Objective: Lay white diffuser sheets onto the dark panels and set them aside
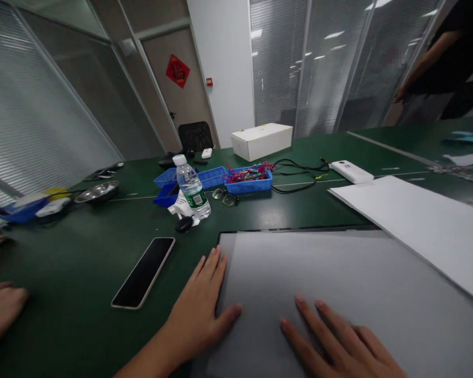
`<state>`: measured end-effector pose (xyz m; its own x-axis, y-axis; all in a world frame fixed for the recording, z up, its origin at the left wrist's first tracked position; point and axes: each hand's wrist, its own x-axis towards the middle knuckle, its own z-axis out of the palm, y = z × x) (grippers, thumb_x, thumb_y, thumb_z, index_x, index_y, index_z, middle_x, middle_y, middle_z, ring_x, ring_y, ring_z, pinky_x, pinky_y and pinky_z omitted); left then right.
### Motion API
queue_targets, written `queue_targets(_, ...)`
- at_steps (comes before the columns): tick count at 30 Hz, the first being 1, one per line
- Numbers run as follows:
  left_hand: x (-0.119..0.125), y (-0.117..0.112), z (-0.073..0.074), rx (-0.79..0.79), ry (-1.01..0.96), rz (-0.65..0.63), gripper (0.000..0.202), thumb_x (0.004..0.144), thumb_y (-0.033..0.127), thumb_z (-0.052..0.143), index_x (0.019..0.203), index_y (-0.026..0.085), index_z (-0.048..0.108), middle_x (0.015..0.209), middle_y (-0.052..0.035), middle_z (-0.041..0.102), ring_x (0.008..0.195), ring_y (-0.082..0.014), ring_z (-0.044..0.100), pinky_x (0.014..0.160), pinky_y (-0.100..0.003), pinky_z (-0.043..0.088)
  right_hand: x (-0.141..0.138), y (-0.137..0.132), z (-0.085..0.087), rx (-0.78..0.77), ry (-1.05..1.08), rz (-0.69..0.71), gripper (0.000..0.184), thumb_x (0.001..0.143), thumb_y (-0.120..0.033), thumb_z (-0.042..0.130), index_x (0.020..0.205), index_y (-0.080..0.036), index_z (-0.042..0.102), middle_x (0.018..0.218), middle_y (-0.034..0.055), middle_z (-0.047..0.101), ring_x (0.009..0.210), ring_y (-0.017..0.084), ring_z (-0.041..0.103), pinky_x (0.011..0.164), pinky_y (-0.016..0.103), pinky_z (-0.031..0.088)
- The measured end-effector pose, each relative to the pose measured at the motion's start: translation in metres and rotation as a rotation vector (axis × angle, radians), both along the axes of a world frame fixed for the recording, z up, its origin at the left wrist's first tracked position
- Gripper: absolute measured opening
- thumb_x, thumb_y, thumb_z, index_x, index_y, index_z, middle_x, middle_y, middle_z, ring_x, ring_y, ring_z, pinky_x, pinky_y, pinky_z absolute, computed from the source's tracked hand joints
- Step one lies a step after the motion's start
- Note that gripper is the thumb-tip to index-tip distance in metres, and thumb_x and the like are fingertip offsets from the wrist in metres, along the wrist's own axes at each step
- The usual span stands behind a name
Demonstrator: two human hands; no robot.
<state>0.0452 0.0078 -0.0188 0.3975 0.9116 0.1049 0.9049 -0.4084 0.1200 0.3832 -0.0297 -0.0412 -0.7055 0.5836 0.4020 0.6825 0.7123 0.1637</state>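
Note:
A large flat grey panel (299,262) with a thin dark edge lies on the green table (82,262). Flat against its left edge rests my left hand (201,304), fingers stretched forward and thumb on the panel's surface. My right hand (339,341) is spread over the panel near the bottom of the view, fingers apart, holding nothing. To the left of my left hand lies a smartphone (145,273) with a dark screen. A white board (425,226) overlaps the panel's right side.
Beyond the panel stand a water bottle (193,189), eyeglasses (226,197), a blue tray (250,184) of red wires, a white box (262,142) and a white device (351,171). A metal bowl (97,192) sits farther left. Another person's hand (2,310) is at the left edge; a person (449,58) stands back right.

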Motion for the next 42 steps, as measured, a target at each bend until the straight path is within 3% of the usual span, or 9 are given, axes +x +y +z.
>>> queue_targets(2,0.005,-0.010,0.002,-0.010,-0.010,0.021,0.097,0.092,0.070,0.050,0.165,0.017,0.014,0.170,-0.0150,0.008,0.157,-0.0365,0.016,0.127,-0.057,0.021,-0.003,-0.014,0.015,-0.040,-0.030,0.029,0.071,0.093,-0.069,0.047,0.153,-0.031,0.047,0.149,0.0144,0.052,0.114,0.039,0.066,0.075,0.046,0.056)
queue_targets(5,0.011,-0.024,0.008,-0.045,-0.034,0.029,0.084,0.098,0.062,0.046,0.163,0.016,0.022,0.170,-0.0149,0.009,0.157,-0.0349,0.013,0.127,-0.057,0.020,-0.007,-0.030,0.038,-0.242,-0.072,0.022,0.072,0.093,-0.068,0.048,0.153,-0.027,0.049,0.151,0.0167,0.047,0.123,0.045,0.059,0.088,0.059,0.055)
queue_targets(12,0.016,-0.041,0.017,-0.125,-0.100,0.009,0.073,0.095,0.034,0.051,0.162,0.017,0.027,0.170,-0.0128,0.010,0.158,-0.0313,0.010,0.127,-0.056,0.016,-0.001,-0.044,0.056,-0.601,-0.030,0.072,0.066,0.097,-0.061,0.046,0.158,-0.039,0.035,0.165,0.0044,0.027,0.145,0.046,0.034,0.111,0.071,0.035)
queue_targets(17,0.018,-0.038,0.021,-0.122,-0.202,0.061,0.061,0.095,0.038,0.051,0.153,0.019,0.047,0.168,-0.0128,0.024,0.156,-0.0329,0.021,0.126,-0.058,0.021,0.002,-0.048,0.074,-0.717,-0.014,0.130,0.062,0.097,-0.060,0.047,0.155,-0.041,0.040,0.165,0.0009,0.030,0.147,0.044,0.030,0.113,0.071,0.030)
queue_targets(27,0.022,-0.021,0.019,-0.057,-0.267,0.216,0.075,0.088,0.054,0.062,0.151,0.016,0.049,0.167,-0.0170,0.028,0.151,-0.0374,0.034,0.123,-0.057,0.028,0.000,-0.061,0.077,-0.623,0.008,0.065,0.062,0.095,-0.058,0.053,0.152,-0.036,0.047,0.161,0.0087,0.037,0.144,0.042,0.038,0.112,0.068,0.034)
queue_targets(30,0.022,-0.004,0.020,-0.029,-0.355,0.257,0.069,0.091,0.051,0.056,0.150,0.016,0.049,0.163,-0.0154,0.039,0.149,-0.0312,0.040,0.123,-0.050,0.029,0.003,-0.064,0.075,-0.561,0.025,0.072,0.064,0.092,-0.060,0.057,0.150,-0.035,0.051,0.158,0.0100,0.043,0.140,0.040,0.042,0.110,0.065,0.037)
queue_targets(35,0.025,0.009,0.024,-0.005,-0.365,0.235,0.061,0.089,0.044,0.059,0.143,0.017,0.057,0.156,-0.0130,0.051,0.145,-0.0302,0.047,0.122,-0.048,0.033,0.006,-0.072,0.072,-0.532,0.064,0.069,0.067,0.091,-0.073,0.050,0.148,-0.039,0.051,0.158,0.0059,0.043,0.140,0.037,0.042,0.112,0.063,0.035)
queue_targets(39,0.027,0.004,0.026,0.038,-0.354,0.213,0.050,0.089,0.044,0.060,0.131,0.019,0.067,0.149,-0.0106,0.057,0.137,-0.0285,0.055,0.119,-0.044,0.038,0.006,-0.080,0.078,-0.532,0.096,0.094,0.069,0.091,-0.074,0.048,0.149,-0.036,0.050,0.156,0.0080,0.045,0.139,0.036,0.043,0.112,0.060,0.035)
queue_targets(42,0.028,0.004,0.028,0.057,-0.334,0.165,0.050,0.092,0.047,0.056,0.131,0.017,0.068,0.144,-0.0119,0.060,0.131,-0.0280,0.059,0.116,-0.043,0.041,0.019,-0.067,0.084,-0.521,0.159,0.104,0.063,0.096,-0.068,0.045,0.147,-0.033,0.053,0.153,0.0076,0.050,0.135,0.030,0.048,0.113,0.053,0.038)
